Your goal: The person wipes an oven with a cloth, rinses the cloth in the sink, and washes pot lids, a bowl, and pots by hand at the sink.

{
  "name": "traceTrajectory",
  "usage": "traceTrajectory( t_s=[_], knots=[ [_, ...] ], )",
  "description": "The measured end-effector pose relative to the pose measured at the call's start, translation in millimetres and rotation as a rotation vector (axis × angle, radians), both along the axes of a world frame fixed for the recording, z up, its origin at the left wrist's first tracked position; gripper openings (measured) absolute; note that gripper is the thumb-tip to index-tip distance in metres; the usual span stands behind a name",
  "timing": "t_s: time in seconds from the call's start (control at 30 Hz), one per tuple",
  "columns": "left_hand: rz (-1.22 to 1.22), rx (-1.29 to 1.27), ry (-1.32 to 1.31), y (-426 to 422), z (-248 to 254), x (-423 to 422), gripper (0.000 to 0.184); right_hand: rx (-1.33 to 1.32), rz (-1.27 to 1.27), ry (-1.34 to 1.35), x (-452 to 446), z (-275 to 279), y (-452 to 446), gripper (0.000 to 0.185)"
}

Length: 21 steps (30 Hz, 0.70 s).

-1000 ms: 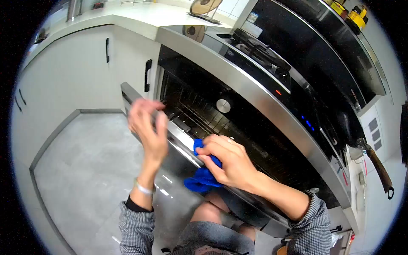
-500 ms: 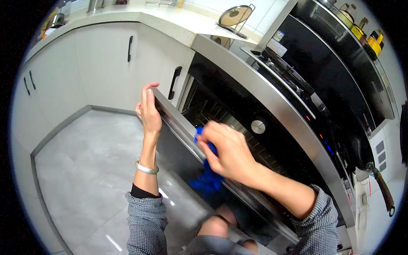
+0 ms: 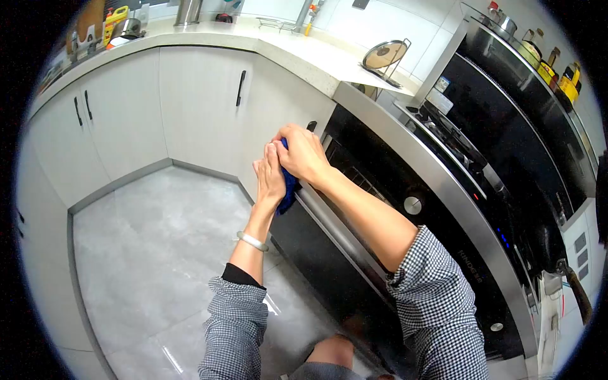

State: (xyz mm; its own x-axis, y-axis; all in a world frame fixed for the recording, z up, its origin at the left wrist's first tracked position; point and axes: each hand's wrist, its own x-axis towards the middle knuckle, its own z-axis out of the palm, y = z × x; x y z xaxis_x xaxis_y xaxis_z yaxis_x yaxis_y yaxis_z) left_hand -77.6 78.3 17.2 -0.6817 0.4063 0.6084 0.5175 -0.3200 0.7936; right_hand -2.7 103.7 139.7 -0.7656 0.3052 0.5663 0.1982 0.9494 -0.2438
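A blue cloth is bunched at the far top corner of the oven door, hanging down over its outer face. My right hand is closed on this cloth, its fingers curled over the corner. Close beside it, my left hand grips the same end of the door, with the fingers partly hidden behind the cloth and the right hand. The door stands tilted partly open, and some rack wires show in the gap behind my right forearm.
Pale cabinets with black handles run along the left under a light countertop. A lidded rack stands by the hob. A pan handle juts out at right. Grey tiles cover the floor.
My right hand has carried the cloth along the door's edge to the far corner, up against my left hand. The view has shifted, and less of the oven's inside shows.
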Motion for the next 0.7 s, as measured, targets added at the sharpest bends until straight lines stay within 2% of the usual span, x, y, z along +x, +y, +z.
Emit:
traceTrajectory(
  t_s=[0.03,0.1,0.17,0.23,0.37,0.4,0.43,0.53,0.7],
  knots=[
    [-0.133,-0.069,-0.105,-6,8,-3,0.058,0.004,-0.002,0.004,7,1,-2,0.017],
    [-0.178,-0.1,-0.149,-21,24,3,0.056,0.016,-0.027,-0.019,32,1,-8,0.016],
    [-0.228,-0.131,-0.199,-23,27,6,0.054,0.026,0.064,-0.04,68,0,-15,0.013],
    [-0.062,-0.101,-0.034,-18,25,5,0.051,0.017,0.059,-0.101,106,8,-34,0.011],
    [-0.065,-0.151,-0.088,-15,26,2,0.044,0.054,-0.031,-0.195,196,23,-79,0.009],
    [0.005,0.011,-0.086,-11,26,7,0.04,0.002,-0.043,-0.195,221,23,-88,0.008],
    [-0.007,0.017,-0.095,-9,26,7,0.04,-0.043,-0.054,-0.198,240,24,-94,0.009],
    [0.002,0.065,-0.116,-9,25,6,0.041,-0.031,-0.12,-0.237,245,28,-103,0.01],
    [0.005,0.069,-0.169,-4,20,9,0.047,0.092,0.037,-0.118,172,14,-66,0.011]
  ],
)
